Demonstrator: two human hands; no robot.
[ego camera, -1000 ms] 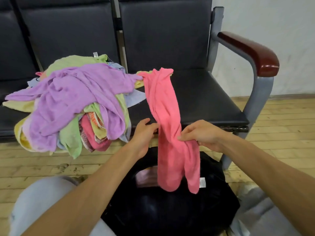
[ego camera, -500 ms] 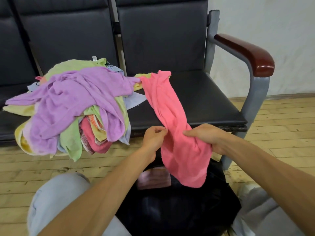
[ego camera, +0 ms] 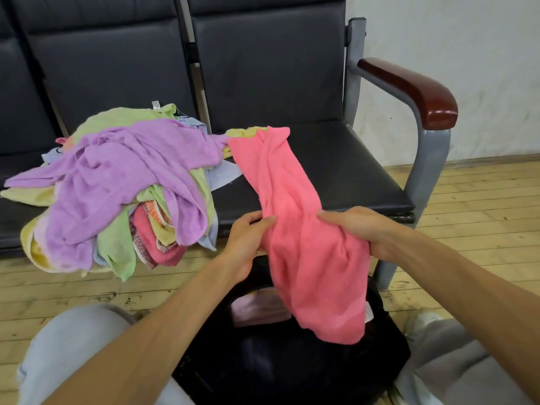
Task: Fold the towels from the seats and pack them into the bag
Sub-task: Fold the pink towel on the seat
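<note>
A row of black padded seats on a grey metal frame, its end armrest capped in dark red-brown wood, stands before me against a scuffed white wall on a pale wooden plank floor.

No readable txt — small white tag atop towel pile too blurry to read.

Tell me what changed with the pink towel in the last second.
The left hand has taken hold of the pink terry towel; the right hand has slid right along it, spreading the hanging part wider above the black fabric bag. Its top end still lies on the black padded seat; the heap of coloured towels is unmoved.
</note>
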